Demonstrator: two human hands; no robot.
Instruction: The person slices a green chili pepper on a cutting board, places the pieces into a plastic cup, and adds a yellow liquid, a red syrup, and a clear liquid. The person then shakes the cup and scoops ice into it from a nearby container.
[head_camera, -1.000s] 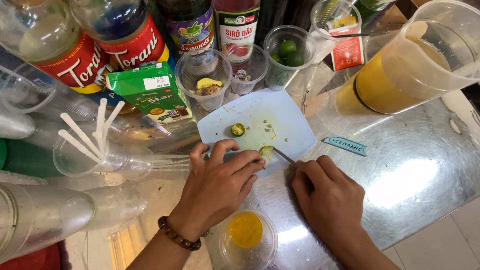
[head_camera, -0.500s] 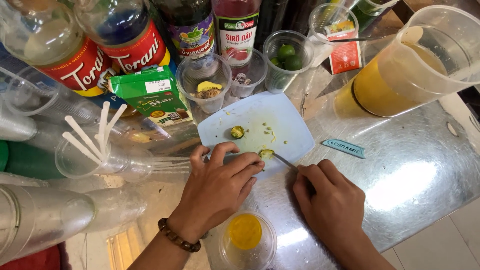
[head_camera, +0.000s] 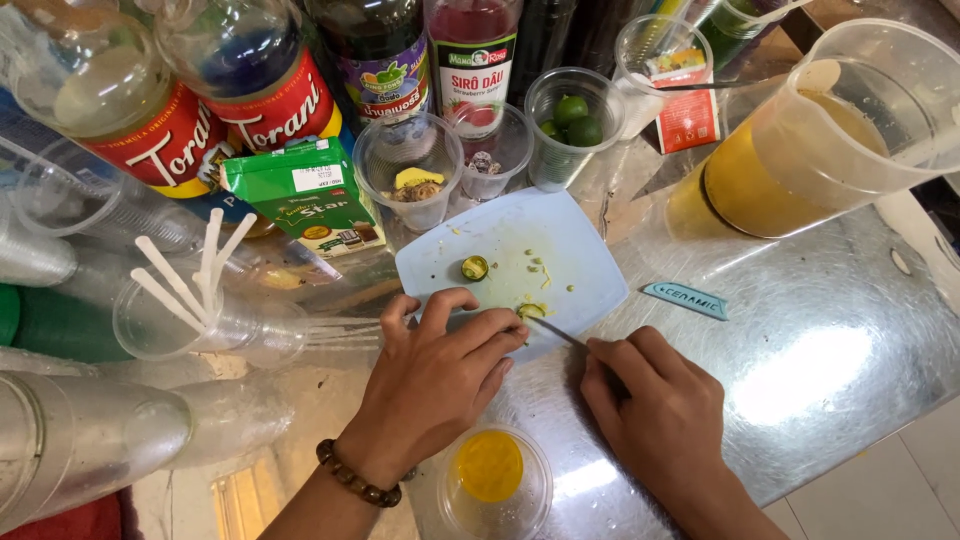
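Since a second ago: both hands have barely shifted; the view has tipped slightly, and the fruit half under my left fingertips sits where it did.
Left hand (head_camera: 435, 385): fingers (head_camera: 497, 332) narrow, pressed down on a small cut citrus half (head_camera: 530, 311) at the near edge of the pale blue cutting board (head_camera: 580, 262).
Right hand (head_camera: 660, 420): closed around a knife handle; the thin blade (head_camera: 556, 333) runs toward 10 o'clock, tip at the fruit.
Key relation: the pinned half lies at 1 o'clock from my left fingertips, touching them; the blade meets it from 4 o'clock. My left hand is the nearer one.
Blade axis: long line from 4 to 10 o'clock, low over the metal surface (head_camera: 830, 350).
Count, cut halves on the board: two, the pinned one and a second half (head_camera: 475, 268) at 11 o'clock from it, apart.
Count, whole green fruits: about three in a clear cup (head_camera: 570, 125) at 12 o'clock.
Count, yellow-filled cup (head_camera: 490, 470): one, between my wrists at 6 o'clock.
Count, pitcher of orange liquid (head_camera: 800, 140): one, at 2 o'clock.
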